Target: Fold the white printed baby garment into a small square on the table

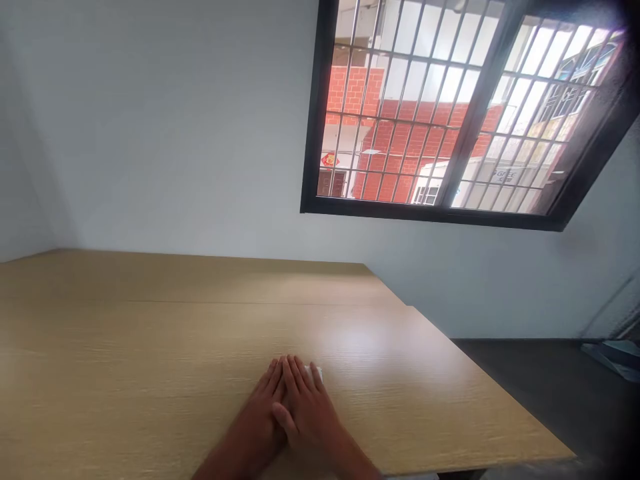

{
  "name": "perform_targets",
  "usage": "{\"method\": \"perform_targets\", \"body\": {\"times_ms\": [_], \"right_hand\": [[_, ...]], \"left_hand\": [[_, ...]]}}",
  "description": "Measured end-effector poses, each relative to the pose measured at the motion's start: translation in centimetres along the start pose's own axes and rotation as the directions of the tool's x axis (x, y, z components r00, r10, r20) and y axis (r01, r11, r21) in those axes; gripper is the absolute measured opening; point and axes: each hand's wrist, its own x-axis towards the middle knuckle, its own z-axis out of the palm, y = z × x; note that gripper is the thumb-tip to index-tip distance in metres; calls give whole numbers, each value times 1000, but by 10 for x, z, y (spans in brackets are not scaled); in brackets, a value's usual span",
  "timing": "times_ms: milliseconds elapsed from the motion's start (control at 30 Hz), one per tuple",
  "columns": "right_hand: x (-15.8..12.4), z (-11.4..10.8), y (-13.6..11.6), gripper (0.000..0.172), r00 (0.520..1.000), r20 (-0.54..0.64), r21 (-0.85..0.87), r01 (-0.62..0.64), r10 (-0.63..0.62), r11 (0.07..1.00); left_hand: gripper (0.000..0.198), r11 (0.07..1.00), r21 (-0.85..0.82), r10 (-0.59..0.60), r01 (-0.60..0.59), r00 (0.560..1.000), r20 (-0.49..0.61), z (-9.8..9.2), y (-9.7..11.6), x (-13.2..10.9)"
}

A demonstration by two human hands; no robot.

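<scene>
My left hand (261,405) and my right hand (311,408) lie side by side on the wooden table (150,373), near its front edge. Fingers on both are stretched out flat, pointing away from me, and the fingertips meet in the middle. The right thumb crosses over toward the left hand. Beneath my right fingers a small white piece (318,372) pokes out, perhaps paper or tissue; most of it is covered, so its kind is unclear. Whether my left fingers also touch it is hidden.
A seam crosses the tabletop toward the far side, with a white wall (175,133) behind. The right table edge slants down to a dark floor (510,373). A barred window (445,209) is at the upper right. Something bluish (613,357) lies on the floor at far right.
</scene>
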Motion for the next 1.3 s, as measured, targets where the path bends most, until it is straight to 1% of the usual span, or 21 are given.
{"method": "perform_targets", "body": {"times_ms": [67,200,267,300,333,400,467,533,567,633,733,800,867,933,967,1033,1100,1133,1200,1267,1300], "right_hand": [[-4,-2,13,68,1000,8,-54,-9,9,999],[-16,-18,34,69,989,101,-113,-98,110,989],[-20,-29,38,71,972,125,-77,-188,197,979],[-21,-33,38,73,967,101,-37,-231,234,972],[-21,-35,36,73,963,55,23,-264,262,964],[-17,-34,25,73,954,-47,199,-282,296,939],[-9,-26,8,71,959,-77,347,-232,274,909],[1,-14,-6,70,976,-45,398,-179,214,900],[7,-9,-10,70,984,-32,379,-152,177,913],[16,-2,-12,71,993,-30,268,-103,115,958],[17,-1,0,69,999,-5,70,-44,44,997],[11,-6,12,69,999,27,9,-44,44,999],[3,-12,26,71,992,64,5,-110,110,994],[-5,-18,42,73,971,101,44,-222,216,974],[-8,-22,50,74,957,105,87,-279,270,956],[-9,-30,63,76,932,55,256,-359,357,898],[-5,-41,71,74,917,6,496,-348,398,795],[-2,-45,72,72,919,10,610,-318,395,726],[5,-51,70,64,944,71,758,-260,321,598],[10,-50,67,58,966,125,821,-229,226,523],[12,-48,66,55,970,141,839,-222,196,496]], "left_hand": [[63,995,-84,-54,58,997,52,-6,-8,-7],[76,975,-159,-129,153,980,154,-17,-42,-24],[78,944,-216,-196,249,951,240,-23,-59,-30],[78,920,-240,-247,311,933,262,-27,-63,-30],[77,895,-255,-303,366,918,256,-30,-63,-28],[74,870,-224,-413,440,897,158,-36,-50,-17],[67,895,-133,-423,426,905,47,-37,-27,2],[63,935,-81,-336,344,937,96,-34,-6,21],[63,941,-70,-316,330,935,158,-31,0,29],[63,942,-70,-301,329,918,259,-25,1,38],[61,931,-104,-313,350,912,264,-17,-17,33],[61,925,-131,-320,357,916,242,-15,-35,22],[61,911,-138,-348,388,905,245,-17,-54,12],[61,891,-160,-378,424,891,252,-21,-72,5],[62,877,-179,-397,447,882,256,-23,-80,4],[63,837,-251,-428,487,867,256,-27,-90,8],[61,793,-370,-414,484,874,254,-31,-89,18],[61,777,-436,-379,455,890,253,-32,-85,24],[69,758,-548,-259,353,935,243,-32,-72,34],[81,750,-614,-137,246,966,219,-31,-58,39],[81,739,-637,-107,219,972,211,-31,-51,39]]}}
